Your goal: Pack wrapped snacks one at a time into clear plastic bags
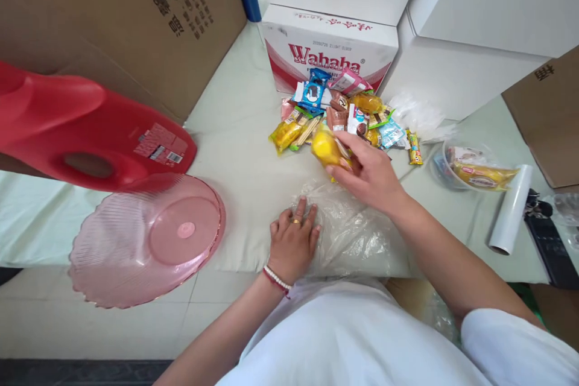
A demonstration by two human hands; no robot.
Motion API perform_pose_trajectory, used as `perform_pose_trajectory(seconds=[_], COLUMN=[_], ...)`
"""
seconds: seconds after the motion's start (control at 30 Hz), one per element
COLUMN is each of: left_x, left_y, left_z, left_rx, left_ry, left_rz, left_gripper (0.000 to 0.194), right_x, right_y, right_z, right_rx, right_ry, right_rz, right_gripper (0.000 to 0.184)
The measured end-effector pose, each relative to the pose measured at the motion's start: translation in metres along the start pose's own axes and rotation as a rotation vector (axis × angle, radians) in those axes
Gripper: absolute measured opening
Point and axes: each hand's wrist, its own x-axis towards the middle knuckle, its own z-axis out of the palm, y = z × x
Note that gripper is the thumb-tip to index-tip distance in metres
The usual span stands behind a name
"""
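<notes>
Right hand [368, 170] grips what looks like a yellow-wrapped snack [324, 145].

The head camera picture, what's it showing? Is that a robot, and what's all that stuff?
No robot here! These are a person's bare hands, seen from a camera on their head, looking forward and down. The right hand holds a yellow, shiny-wrapped snack. The left hand lies palm-down at the edge of a crinkled clear plastic sheet. On the pale green cloth are a colourful heap of wrapped snacks and a see-through pink ribbed bowl.
</notes>
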Motion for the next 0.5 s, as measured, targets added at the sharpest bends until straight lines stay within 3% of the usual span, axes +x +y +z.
perform_pose_trajectory(seconds=[0.1, 0.17, 0.23, 0.37, 0.43, 0.5], left_x=[0.010, 0.013, 0.012, 0.005, 0.000, -0.003], left_y=[-0.006, -0.012, -0.021, -0.041, -0.047, -0.050], left_z=[0.000, 0.000, -0.001, -0.004, -0.006, -0.006], left_rx=[0.023, 0.025, 0.018, 0.000, 0.003, 0.018], left_ry=[0.017, 0.021, -0.011, -0.089, -0.085, -0.064], left_rz=[-0.017, 0.001, 0.036, 0.106, 0.117, 0.105], left_gripper=[0.048, 0.049, 0.053, 0.060, 0.059, 0.056], right_x=[-0.051, -0.086, -0.113, -0.134, -0.130, -0.118], right_y=[0.011, 0.025, 0.041, 0.057, 0.055, 0.048], right_z=[0.000, 0.014, 0.025, 0.013, -0.001, -0.009], right_rx=[0.074, -0.072, -0.238, -0.280, -0.118, 0.118], right_ry=[-0.160, -0.315, -0.371, -0.218, -0.138, -0.174], right_rz=[-0.018, 0.061, 0.172, 0.296, 0.317, 0.342], right_gripper=[0.055, 0.051, 0.051, 0.047, 0.051, 0.060])
